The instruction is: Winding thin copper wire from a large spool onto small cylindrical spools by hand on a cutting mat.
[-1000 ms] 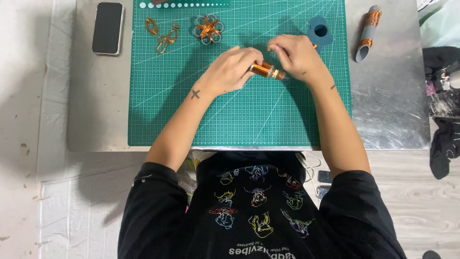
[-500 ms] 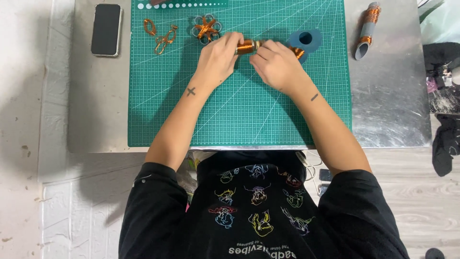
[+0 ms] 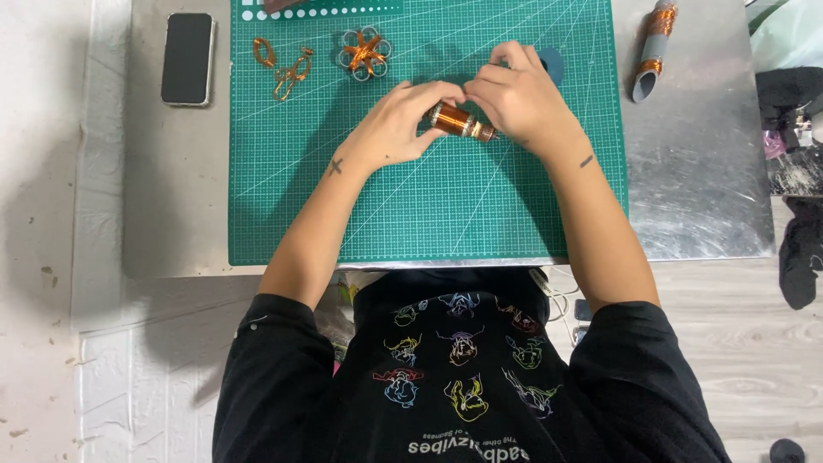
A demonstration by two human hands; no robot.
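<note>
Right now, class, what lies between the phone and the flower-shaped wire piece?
In the head view, a looped copper wire shape lies between the phone and the flower-shaped wire piece.

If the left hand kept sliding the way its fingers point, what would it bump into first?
The left hand points rightward at the copper wire spool it already grips. Past that comes the right hand, holding the spool's other end. Depth is hard to judge from above.

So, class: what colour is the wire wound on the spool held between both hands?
Coppery orange, on the spool, seen in the head view.
</note>
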